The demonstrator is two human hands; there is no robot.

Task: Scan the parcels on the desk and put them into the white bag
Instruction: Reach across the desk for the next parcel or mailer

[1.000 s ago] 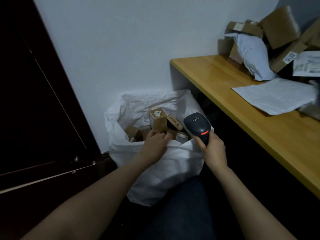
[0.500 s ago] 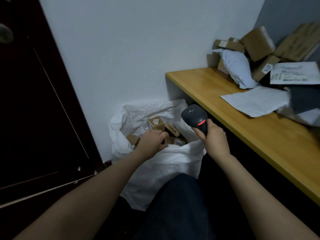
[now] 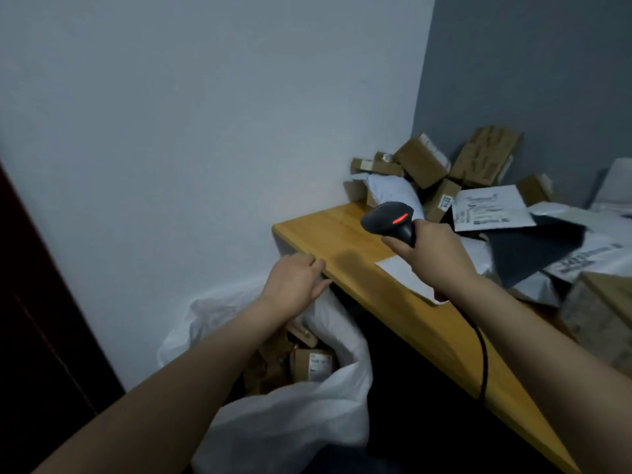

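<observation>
My right hand [image 3: 432,258] grips a black barcode scanner [image 3: 390,218] with a red light, held above the wooden desk [image 3: 345,241]; its cable hangs down past the desk edge. My left hand [image 3: 295,280] is empty, fingers relaxed, at the desk's near left corner above the white bag [image 3: 301,422]. Several small cardboard boxes [image 3: 313,364] lie inside the bag. Parcels are heaped on the desk's far and right side: brown boxes [image 3: 424,162], a white poly mailer [image 3: 393,191], a flat white mailer [image 3: 407,273] partly under my right hand, and a dark grey mailer [image 3: 537,244].
A white wall stands behind the bag and a grey wall behind the desk. A dark door [image 3: 30,319] fills the left edge. A large cardboard box [image 3: 598,316] sits at the desk's right edge. The space under the desk is dark.
My left hand has left the bag and risen to the desk corner, empty. My right hand has lifted the scanner from beside the bag to over the desk. The view has swung up and right.
</observation>
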